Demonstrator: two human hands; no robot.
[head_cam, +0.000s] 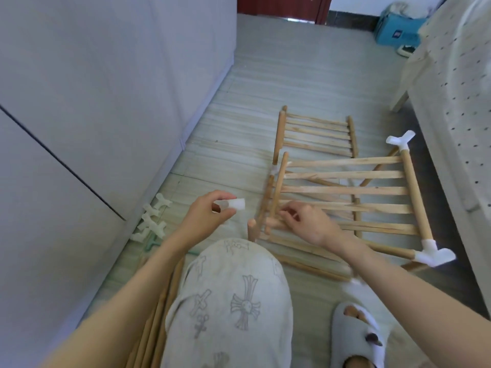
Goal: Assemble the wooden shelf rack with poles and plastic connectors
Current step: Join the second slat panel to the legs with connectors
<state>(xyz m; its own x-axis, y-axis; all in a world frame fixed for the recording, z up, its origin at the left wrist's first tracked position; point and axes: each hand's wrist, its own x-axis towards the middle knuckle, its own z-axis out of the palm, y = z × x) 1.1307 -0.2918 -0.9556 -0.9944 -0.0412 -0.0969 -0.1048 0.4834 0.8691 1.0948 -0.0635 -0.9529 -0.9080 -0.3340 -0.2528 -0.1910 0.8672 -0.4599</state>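
Our left hand (210,211) pinched a white plastic connector (233,203), its open end pointing right. Just right of it and slightly lower stood the bare pole end (252,223) of the near shelf panel (345,191), whose slats our right hand (305,224) gripped, so the left hand sat nearer.

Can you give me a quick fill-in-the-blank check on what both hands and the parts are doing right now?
1. The left hand pinches a white plastic ____ above the floor.
2. The right hand grips the ____ side of the slatted wooden shelf panel.
3. The spare connectors lie on the floor beside the ____.
4. The panel's right pole has a white connector on ____ of its ends.

Missing words: connector; left; wall; both
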